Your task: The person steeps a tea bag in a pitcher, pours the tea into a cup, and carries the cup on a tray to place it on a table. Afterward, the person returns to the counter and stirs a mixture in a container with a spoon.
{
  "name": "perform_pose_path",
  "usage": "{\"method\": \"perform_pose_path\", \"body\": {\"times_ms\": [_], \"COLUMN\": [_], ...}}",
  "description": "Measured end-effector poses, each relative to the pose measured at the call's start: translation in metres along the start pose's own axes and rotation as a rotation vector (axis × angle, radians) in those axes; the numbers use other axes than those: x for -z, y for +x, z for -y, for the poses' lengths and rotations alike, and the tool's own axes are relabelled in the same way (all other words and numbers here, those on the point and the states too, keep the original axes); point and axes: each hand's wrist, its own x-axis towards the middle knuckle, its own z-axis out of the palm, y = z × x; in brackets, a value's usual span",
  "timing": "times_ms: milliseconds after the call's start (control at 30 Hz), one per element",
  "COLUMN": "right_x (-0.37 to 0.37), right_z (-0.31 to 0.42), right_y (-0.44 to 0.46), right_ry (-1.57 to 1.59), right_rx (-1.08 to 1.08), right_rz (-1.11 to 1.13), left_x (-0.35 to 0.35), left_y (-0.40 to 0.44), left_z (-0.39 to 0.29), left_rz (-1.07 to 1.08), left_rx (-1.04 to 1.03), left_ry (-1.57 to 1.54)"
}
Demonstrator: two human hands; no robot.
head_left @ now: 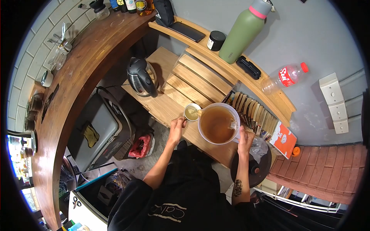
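Observation:
My left hand is closed on the handle of a small white cup, which has pale yellowish liquid inside. My right hand grips the handle of a translucent plastic pitcher. Brown, tea-like liquid fills much of the pitcher, and a small clear, plastic-looking piece shows at its right side. The pitcher's spout is at the cup's right rim. Both vessels are over the wooden table; whether the cup touches it I cannot tell.
An electric kettle stands at the table's far left. Behind, a narrow shelf carries a green bottle and a plastic bottle. A row of books and a round dark lid are at right; a cooler is at left.

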Motion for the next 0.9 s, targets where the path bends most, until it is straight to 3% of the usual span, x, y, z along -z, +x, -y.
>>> {"method": "perform_pose_path", "body": {"times_ms": [433,900], "right_x": [0.020,0.056], "right_z": [-0.001,-0.029], "right_y": [-0.008,-0.025], "right_ry": [0.113,0.181], "right_rx": [-0.157,-0.128], "right_rz": [-0.043,-0.116], "left_x": [-0.003,-0.016], "left_y": [-0.002,-0.015], "left_z": [-0.005,-0.022], "left_rz": [0.073,0.148], "left_rx": [0.062,0.003], "left_ry": [0.014,-0.128]}}
